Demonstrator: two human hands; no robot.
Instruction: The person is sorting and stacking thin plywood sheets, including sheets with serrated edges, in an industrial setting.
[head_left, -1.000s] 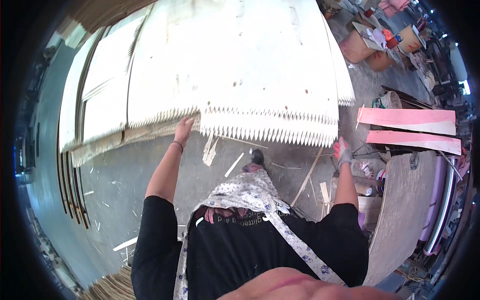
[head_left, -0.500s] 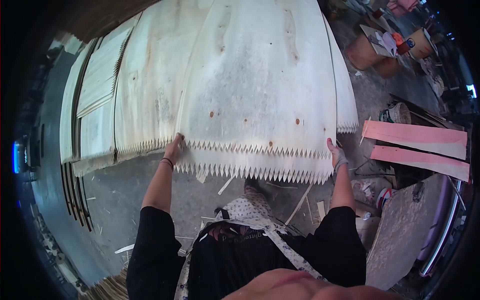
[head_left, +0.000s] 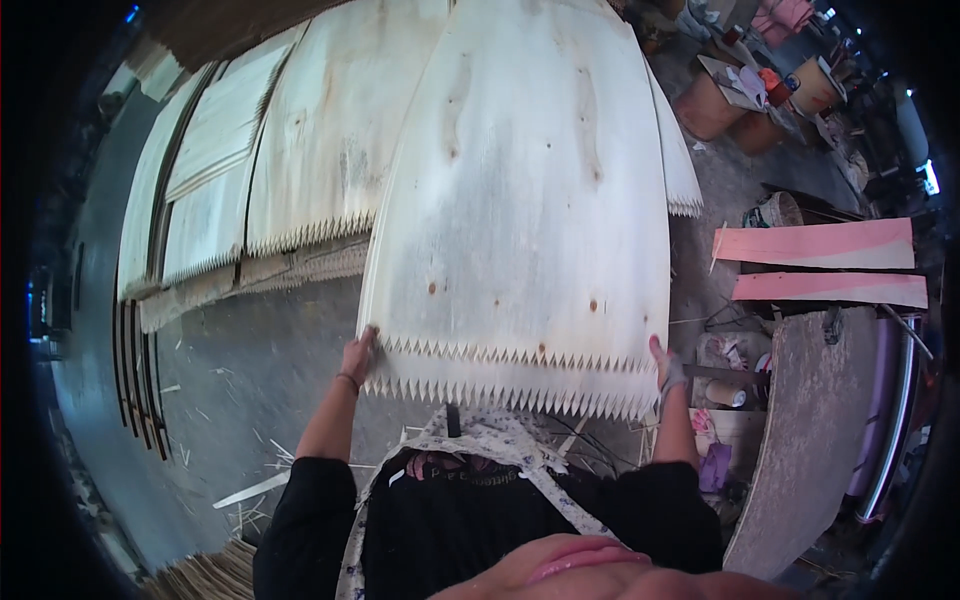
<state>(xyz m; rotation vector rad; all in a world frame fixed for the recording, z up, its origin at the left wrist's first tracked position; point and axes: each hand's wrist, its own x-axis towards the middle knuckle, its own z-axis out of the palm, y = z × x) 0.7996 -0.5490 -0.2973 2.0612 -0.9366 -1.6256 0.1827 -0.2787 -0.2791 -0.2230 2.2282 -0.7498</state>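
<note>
A pale wood veneer sheet with brown knots stretches out in front of me. Its near edge is cut into sharp teeth, and a second toothed edge shows just below it. My left hand grips the left near corner, fingers partly hidden under the wood. At the right near corner my right hand is closed on the side edge with its thumb up. The near end hangs in front of my apron, above the floor. The far end reaches over the other sheets at the top.
More toothed veneer sheets lie stacked on the left. Two pink-and-white strips lie at the right, above a worn board standing beside a metal tube. Wood splinters litter the floor. Boxes stand at the upper right.
Both hands have drawn the veneer sheets toward my body. Their near edge now sits lower and farther from the toothed edges of the stack on the left.
</note>
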